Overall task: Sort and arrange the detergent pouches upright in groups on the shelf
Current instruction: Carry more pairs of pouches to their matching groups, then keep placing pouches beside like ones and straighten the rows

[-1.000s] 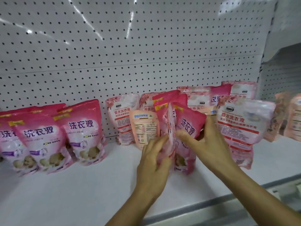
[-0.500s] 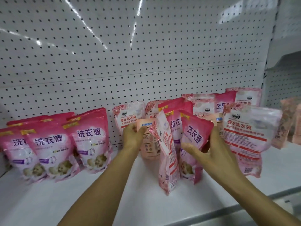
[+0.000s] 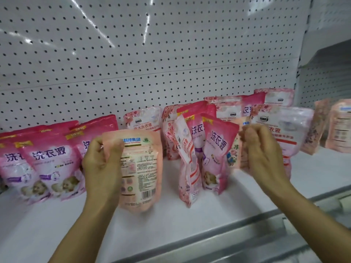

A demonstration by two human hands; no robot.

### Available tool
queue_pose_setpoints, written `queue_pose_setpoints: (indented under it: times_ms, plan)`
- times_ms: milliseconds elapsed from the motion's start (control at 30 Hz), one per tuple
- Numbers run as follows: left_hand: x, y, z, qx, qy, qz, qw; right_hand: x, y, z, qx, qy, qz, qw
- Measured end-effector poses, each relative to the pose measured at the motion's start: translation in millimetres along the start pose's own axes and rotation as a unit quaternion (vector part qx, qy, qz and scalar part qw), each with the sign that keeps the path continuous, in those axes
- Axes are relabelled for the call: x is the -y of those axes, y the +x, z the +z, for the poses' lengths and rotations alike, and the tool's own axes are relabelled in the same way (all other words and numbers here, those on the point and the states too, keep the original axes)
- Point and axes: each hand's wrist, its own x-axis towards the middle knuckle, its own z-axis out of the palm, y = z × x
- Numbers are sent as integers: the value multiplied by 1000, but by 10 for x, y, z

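Observation:
My left hand grips a peach pouch by its top left corner, back label facing me, held just above the shelf. My right hand has its fingers curled on the top edge of a second peach pouch, which is blurred and half hidden behind a deep-pink pouch. Next to that one, a pale rose pouch stands turned edge-on. A group of deep-pink pouches stands upright at the left.
Rose-and-white pouches lean against the pegboard wall at the back and at the right. More pale pouches stand at the far right. A metal rail runs along the shelf's front edge.
My left hand took the peach pouch from the back row and drew it forward and left. My right hand left the deep-pink pouch and moved onto the second peach pouch behind it.

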Motion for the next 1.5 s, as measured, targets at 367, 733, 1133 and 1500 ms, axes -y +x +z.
queue_pose_setpoints:
  times_ms: [367,733,1133,1500]
  plan:
    - [-113,-194,168,57,-62,-56,995,34,1363,-27,248,-598,-157,745]
    - [-230,-190,163,64,-112,-48,990,-14,1478,8,225,-545,-132,797]
    - [-255,-174,253,87,-118,-62,987,686,1316,-202,-56,-109,-73,990]
    - [-291,-589,392,218,-165,-85,958,775,445,-1024,-177,-163,-103,965]
